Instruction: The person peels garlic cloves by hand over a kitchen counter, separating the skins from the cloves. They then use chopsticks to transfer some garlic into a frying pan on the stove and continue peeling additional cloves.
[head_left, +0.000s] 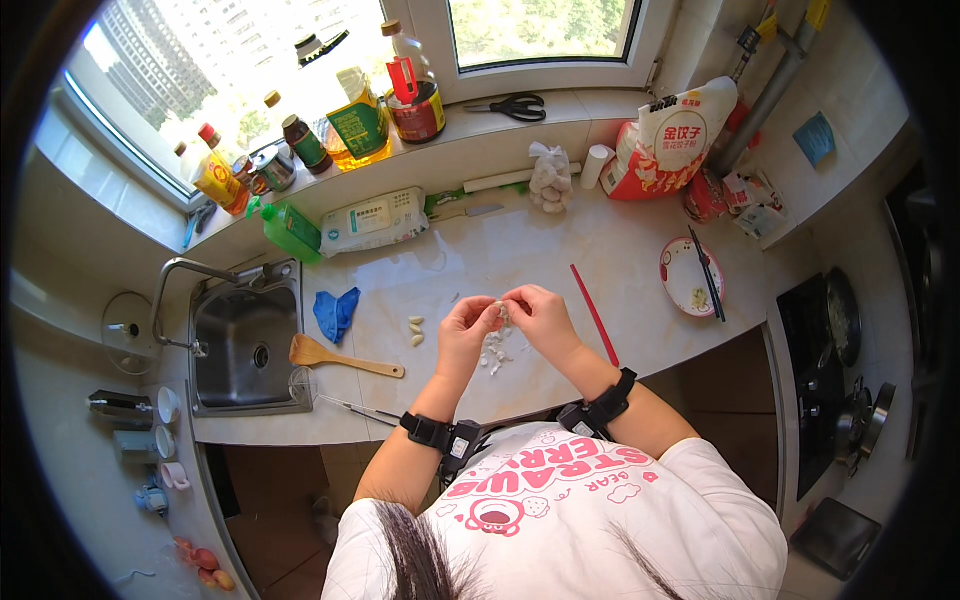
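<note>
My left hand (469, 327) and my right hand (541, 310) meet above the counter, thumbs and fingertips pinched together. Between them is a small pale garlic clove (502, 306), mostly covered by the fingers. Below the hands lies a scatter of white garlic skin (495, 351). To the left of my left hand, several peeled garlic cloves (416, 330) lie in a short column on the counter. A red stick (595, 315), perhaps a chopstick, rests to the right of my right hand.
A wooden spatula (345, 356), wire strainer (302, 382) and blue cloth (336, 313) lie beside the sink (246, 405). A plate (679, 292) with dark chopsticks (706, 274) stands right. Behind are a knife (484, 211), wet wipes (375, 223), bagged garlic (551, 180) and a flour bag (671, 142).
</note>
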